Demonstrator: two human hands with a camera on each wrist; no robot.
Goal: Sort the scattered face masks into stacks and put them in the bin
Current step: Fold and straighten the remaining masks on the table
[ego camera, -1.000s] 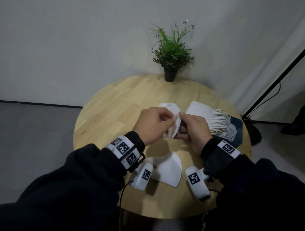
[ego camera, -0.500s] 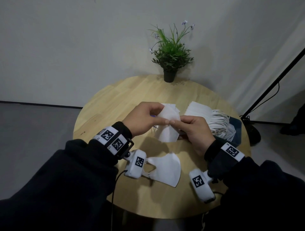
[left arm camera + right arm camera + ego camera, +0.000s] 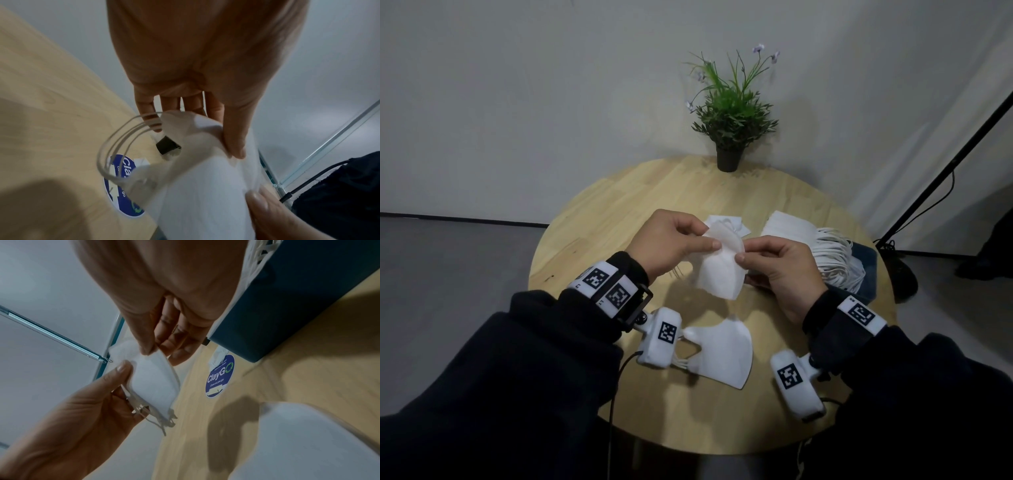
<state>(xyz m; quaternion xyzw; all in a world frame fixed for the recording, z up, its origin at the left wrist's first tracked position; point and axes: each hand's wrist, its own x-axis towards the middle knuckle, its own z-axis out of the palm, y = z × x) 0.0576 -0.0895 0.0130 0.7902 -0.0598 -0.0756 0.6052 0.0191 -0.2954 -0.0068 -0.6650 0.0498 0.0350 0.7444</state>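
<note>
Both hands hold a small stack of white folded masks (image 3: pixel 719 272) up over the middle of the round table (image 3: pixel 599 219). My left hand (image 3: pixel 671 240) pinches its upper left corner between thumb and fingers, and my right hand (image 3: pixel 774 263) pinches the upper right edge. The ear loops (image 3: pixel 123 146) dangle below the left hand. The same stack (image 3: pixel 154 381) shows edge-on in the right wrist view. Another white mask (image 3: pixel 722 353) lies flat on the table near me. A further mask (image 3: pixel 726 222) lies behind the hands. A blue bin (image 3: pixel 866 270) at the right holds a full row of masks (image 3: pixel 825 250).
A potted green plant (image 3: pixel 729 116) stands at the table's far edge. A round blue ClayGo sticker (image 3: pixel 220 376) is on the tabletop under the hands. A black stand leg (image 3: pixel 945 171) slants down at the right, beyond the table.
The hands have lifted the mask stack and turned it flat-side toward me; the left hand has shifted left and now pinches the top corner, where before both hands were bunched around it.
</note>
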